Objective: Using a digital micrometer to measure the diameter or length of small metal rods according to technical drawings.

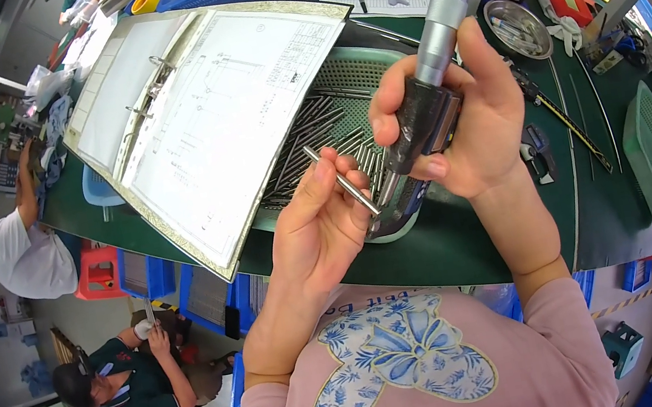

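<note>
Over the dark green bench, crowded with an open binder and a green tray of metal rods, the left hand pinches a slim steel pin slanting down-right into the micrometer, which the right hand grips closed, just beside it

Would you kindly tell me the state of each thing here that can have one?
Binder: open, propped over the tray.
Green tray: holding many metal pins.
Metal pin: pinched in left hand.
Micrometer: gripped in right hand.
</note>
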Available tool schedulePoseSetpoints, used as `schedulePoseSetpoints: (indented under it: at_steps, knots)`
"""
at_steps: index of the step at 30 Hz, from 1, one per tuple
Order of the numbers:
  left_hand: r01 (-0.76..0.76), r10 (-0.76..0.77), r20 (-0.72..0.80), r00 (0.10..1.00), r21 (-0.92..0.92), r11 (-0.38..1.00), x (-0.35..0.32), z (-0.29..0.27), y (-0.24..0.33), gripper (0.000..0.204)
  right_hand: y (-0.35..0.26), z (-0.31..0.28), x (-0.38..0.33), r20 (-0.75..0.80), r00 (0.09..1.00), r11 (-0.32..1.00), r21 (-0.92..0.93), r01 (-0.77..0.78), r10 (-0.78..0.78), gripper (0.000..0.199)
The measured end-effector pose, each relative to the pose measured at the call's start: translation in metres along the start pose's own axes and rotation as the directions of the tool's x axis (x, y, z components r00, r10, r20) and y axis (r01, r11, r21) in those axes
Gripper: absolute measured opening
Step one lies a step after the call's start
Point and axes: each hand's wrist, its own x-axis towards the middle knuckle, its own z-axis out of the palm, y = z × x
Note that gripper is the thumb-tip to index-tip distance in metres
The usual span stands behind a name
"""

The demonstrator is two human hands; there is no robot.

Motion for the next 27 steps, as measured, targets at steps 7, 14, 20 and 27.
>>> schedulePoseSetpoints:
  at_steps: [7,14,20,27]
  knots:
    - [0.054,-0.055,-0.038,0.998,-0.022,0.998,-0.002,0.002,-0.002,0.01,0.002,-0.001,0.001,0.04,0.999,0.997,-0.065,0.039,-0.036,0.064]
    - [0.081,-0.083,-0.031,0.996,-0.061,0.995,-0.004,0.005,0.002,0.011,0.003,0.002,0.003,-0.029,0.999,0.999,-0.034,0.014,-0.015,0.059]
    - [0.116,-0.124,-0.055,0.991,-0.141,0.983,-0.004,0.001,0.002,0.015,0.004,0.003,0.002,-0.068,0.997,0.998,-0.049,-0.03,0.027,0.066]
    - [0.137,-0.139,-0.001,0.99,-0.168,0.976,-0.006,0.005,0.008,0.015,-0.001,0.009,0.0,-0.163,0.987,0.987,-0.153,-0.04,0.015,0.068]
